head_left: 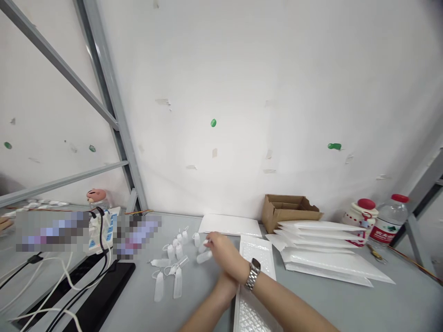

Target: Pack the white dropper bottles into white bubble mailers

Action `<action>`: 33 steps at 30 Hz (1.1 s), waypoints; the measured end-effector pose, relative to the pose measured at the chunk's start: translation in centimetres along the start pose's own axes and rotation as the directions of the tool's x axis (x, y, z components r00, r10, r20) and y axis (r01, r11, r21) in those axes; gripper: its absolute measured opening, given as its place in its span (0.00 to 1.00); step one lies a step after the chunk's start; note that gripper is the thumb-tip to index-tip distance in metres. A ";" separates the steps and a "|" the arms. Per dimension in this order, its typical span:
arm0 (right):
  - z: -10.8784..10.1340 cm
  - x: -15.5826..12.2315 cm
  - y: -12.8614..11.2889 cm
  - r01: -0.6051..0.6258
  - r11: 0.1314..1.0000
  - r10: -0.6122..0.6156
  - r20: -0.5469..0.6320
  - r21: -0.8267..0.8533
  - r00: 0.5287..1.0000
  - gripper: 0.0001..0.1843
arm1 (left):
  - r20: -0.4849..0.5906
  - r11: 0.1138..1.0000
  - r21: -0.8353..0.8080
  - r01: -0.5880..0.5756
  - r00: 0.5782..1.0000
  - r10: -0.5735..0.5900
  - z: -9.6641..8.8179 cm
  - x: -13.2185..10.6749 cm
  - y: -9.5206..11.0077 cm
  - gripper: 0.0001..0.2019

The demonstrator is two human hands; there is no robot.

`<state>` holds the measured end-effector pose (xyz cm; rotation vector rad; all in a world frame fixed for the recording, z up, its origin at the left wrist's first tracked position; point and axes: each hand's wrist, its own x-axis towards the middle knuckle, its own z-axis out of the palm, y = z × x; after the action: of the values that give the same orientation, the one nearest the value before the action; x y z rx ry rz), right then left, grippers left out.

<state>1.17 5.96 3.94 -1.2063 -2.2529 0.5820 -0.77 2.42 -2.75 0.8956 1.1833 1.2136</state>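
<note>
My right hand [221,251], with a metal-band watch on its wrist, reaches over the left. Its fingers close on a small translucent plastic bottle [202,247]. Just below that lies another small bottle [204,257]. My left hand [227,283] is under my right wrist, near the white bubble mailer [254,304]; its fingers are hidden. Several more translucent bottles with looped cap straps lie or stand to the left, among them one lying flat [177,282] and one at the front [158,287].
A stack of white bubble mailers [321,258] lies at right, before an open cardboard box [294,214]. Another white mailer [230,225] rests by the wall. Farther right stand a red-capped water bottle [387,223] and a jar [358,214]. Cables and a power strip [100,233] occupy the left.
</note>
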 end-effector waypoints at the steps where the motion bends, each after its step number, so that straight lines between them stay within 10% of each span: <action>1: -0.7 0.4 0.7 -0.018 1.000 0.018 -0.031 0.002 0.999 0.08 | 0.019 1.000 0.031 -0.003 1.000 0.002 0.1 -0.2 0.4 0.04; 11: -4.8 -0.2 7.9 -0.128 0.984 0.163 -0.340 0.123 0.926 0.08 | 0.287 0.977 0.112 0.182 0.935 -0.207 0.2 -1.7 1.9 0.23; 22: -8.2 -6.4 10.9 0.034 0.715 0.434 -0.481 0.698 0.762 0.21 | 0.164 0.964 -0.033 0.263 0.953 -0.254 -1.1 -0.6 3.2 0.22; 33: -6.5 -8.0 9.9 0.009 0.949 0.135 -0.433 0.315 0.891 0.17 | 0.155 0.984 -0.049 0.173 0.974 -0.163 -1.0 -0.5 3.3 0.21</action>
<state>15.19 5.11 1.27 -1.1200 -1.6674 0.5835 -2.46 2.40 0.34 0.8092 1.0722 1.0226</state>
